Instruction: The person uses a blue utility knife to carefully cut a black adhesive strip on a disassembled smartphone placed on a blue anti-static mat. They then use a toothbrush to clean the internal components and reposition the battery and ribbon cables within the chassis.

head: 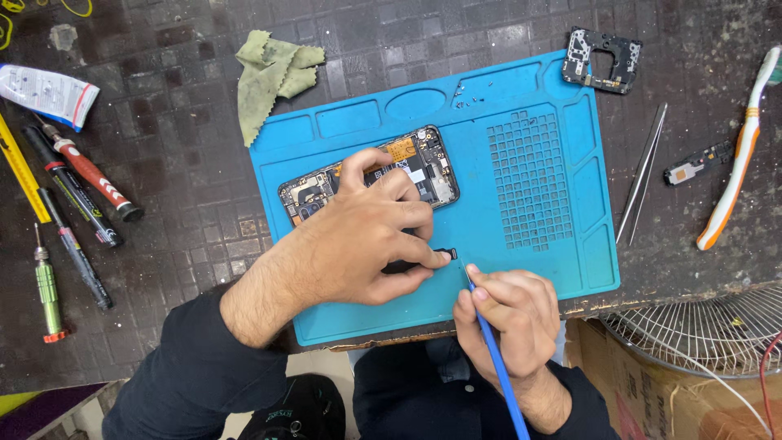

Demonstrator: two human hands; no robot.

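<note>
Right hand (509, 318), nearest the lens, pinches a thin blue pry stick (493, 358), tip at a small black flex part (423, 259) that the left hand (366, 236) grips between thumb and fingers, apparently flat on the rubbery blue mat (529, 236). Just beyond lies the opened phone (407, 167); open mat spreads rightward toward steel tweezers (643, 171).

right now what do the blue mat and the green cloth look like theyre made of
Blue mat: probably silicone or soft rubber, matte, with moulded trays and a grid of small cells. Green cloth: thin woven or microfibre fabric, going by its crumpled folds and zigzag-cut edges.
</note>
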